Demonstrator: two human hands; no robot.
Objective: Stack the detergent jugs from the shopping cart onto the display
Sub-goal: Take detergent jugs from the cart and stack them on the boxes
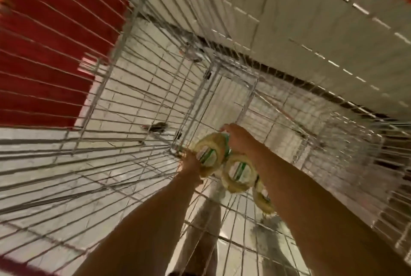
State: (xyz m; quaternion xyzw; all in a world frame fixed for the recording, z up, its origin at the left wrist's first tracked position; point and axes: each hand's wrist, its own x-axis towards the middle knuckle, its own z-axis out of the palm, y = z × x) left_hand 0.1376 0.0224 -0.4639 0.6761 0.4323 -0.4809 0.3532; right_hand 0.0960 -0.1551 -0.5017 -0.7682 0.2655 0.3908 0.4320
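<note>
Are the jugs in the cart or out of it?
In. The jugs sit on the floor of the cart, inside its wire walls; left hand and right hand touch the farthest.

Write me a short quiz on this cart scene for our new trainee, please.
1. True or false: the left hand and the right hand both reach down inside the wire cart.
2. Pick one: the jugs in the cart look A) red, B) yellowish with green-and-white labels, C) blue.
3. Fill in: ___ jugs can be counted in the cart.

Key
1. True.
2. B.
3. Three: the far jug between the hands, the middle jug, and the near jug, partly hidden by the right forearm.
</note>
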